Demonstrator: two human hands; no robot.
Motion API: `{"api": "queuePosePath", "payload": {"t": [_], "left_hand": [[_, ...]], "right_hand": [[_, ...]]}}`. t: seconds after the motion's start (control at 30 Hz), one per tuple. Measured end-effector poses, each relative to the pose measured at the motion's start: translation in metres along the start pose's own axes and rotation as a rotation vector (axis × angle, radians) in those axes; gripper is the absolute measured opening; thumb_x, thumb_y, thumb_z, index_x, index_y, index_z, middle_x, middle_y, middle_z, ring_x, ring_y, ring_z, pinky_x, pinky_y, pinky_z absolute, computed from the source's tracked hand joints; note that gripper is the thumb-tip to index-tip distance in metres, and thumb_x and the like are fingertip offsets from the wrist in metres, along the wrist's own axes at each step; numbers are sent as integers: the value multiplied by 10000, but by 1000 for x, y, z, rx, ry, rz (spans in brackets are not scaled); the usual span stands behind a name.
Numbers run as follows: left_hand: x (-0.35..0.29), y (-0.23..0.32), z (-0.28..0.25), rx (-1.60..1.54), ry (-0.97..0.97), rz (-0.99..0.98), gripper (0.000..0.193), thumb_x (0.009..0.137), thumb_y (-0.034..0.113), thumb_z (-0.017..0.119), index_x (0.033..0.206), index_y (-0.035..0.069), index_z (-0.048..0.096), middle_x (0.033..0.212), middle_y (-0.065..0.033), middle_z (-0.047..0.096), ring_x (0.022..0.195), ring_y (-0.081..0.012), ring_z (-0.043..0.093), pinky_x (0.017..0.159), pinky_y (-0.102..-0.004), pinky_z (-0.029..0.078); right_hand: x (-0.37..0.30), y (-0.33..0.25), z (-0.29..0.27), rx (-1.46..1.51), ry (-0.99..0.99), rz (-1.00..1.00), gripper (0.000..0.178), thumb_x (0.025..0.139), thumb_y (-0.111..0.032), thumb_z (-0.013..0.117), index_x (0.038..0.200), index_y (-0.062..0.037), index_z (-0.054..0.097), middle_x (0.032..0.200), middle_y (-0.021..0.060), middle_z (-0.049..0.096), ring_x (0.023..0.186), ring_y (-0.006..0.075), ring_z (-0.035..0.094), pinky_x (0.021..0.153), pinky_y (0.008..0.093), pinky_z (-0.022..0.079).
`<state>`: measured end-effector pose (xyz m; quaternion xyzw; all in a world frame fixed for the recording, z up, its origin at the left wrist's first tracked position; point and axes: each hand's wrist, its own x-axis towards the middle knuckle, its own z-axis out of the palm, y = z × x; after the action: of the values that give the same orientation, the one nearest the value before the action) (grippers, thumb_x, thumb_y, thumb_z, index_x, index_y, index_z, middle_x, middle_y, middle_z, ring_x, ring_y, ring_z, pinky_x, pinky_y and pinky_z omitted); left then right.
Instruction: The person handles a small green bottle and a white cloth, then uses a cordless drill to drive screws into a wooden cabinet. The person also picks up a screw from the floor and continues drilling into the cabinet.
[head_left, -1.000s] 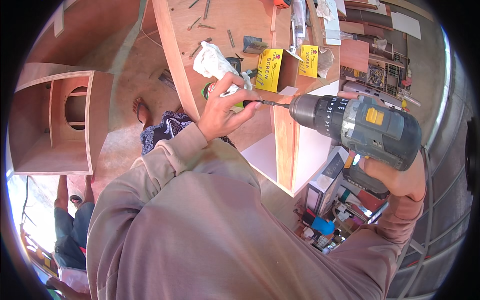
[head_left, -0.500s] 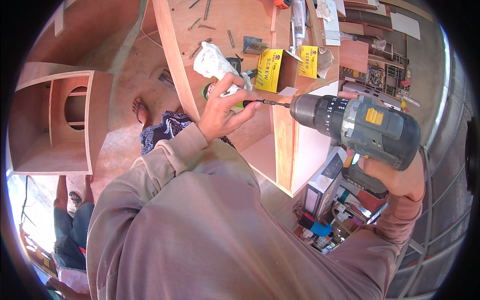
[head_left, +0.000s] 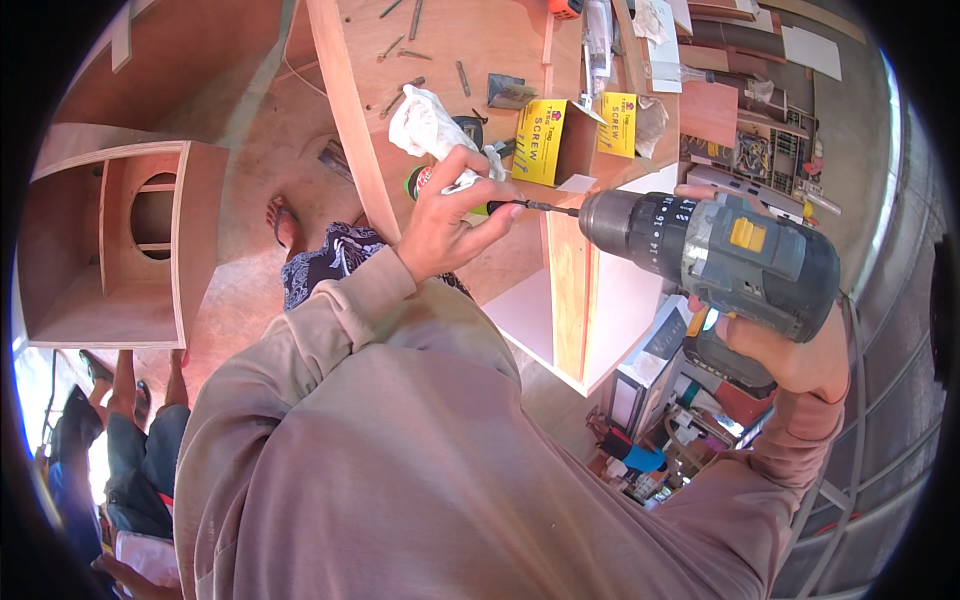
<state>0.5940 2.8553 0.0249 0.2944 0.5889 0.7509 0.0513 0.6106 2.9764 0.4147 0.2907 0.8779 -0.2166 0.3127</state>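
Note:
My right hand (head_left: 785,350) wraps round the grip of a grey and black cordless drill (head_left: 752,260) with a yellow button. The drill lies level, its chuck facing left with a long thin bit (head_left: 548,208) in it. My left hand (head_left: 455,220) is closed round a small green cylinder (head_left: 412,182) with a red and white label; the fingers cover its middle. Its dark end meets the bit's tip between thumb and fingers. A crumpled white cloth (head_left: 425,122) lies against the back of the left fingers.
Two yellow screw boxes (head_left: 540,140) and several loose screws (head_left: 400,95) lie on the wooden worktop (head_left: 490,45). A wooden frame edge (head_left: 570,310) stands below the drill. An open plywood cabinet (head_left: 105,245) is at left. Other people's legs (head_left: 150,440) show lower left; tools and boxes (head_left: 650,360) lie right.
Both hands and the drill stay almost where they were. At the lower left, another person's leg and dark clothing have come into view beside the first person.

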Motion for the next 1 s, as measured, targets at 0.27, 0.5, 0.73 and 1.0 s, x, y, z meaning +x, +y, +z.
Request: {"api": "queuePosePath", "payload": {"t": [0.27,0.5,0.73,1.0], "left_hand": [[1,0,2,-7,7,9,197,855,121,875,1038,90,811,1058,-98,582,960,-268,629,824,-380,514],[0,-1,2,-17,16,4,199,846,107,873,1035,98,812,1055,-98,587,955,-265,630,833,-377,511],[0,0,2,-13,12,0,195,850,113,871,1035,85,815,1052,-105,580,955,-270,628,832,-383,518],[0,4,-1,-1,-12,-30,198,849,67,857,1038,57,796,1059,-109,581,987,-280,642,886,-380,531]], "right_hand": [[7,10,4,-100,29,-340,458,740,7,768,1195,13,712,1027,115,746,898,279,698,847,392,556],[7,10,-2,-226,-30,-385,435,735,8,765,1168,6,722,1008,110,741,874,281,689,834,387,553],[0,5,3,-105,35,-135,412,747,-23,788,1156,-8,737,1026,112,753,887,275,703,843,380,559],[2,12,2,-71,10,-136,380,747,-18,778,1126,-3,749,1023,107,764,893,274,714,835,375,559]]}}
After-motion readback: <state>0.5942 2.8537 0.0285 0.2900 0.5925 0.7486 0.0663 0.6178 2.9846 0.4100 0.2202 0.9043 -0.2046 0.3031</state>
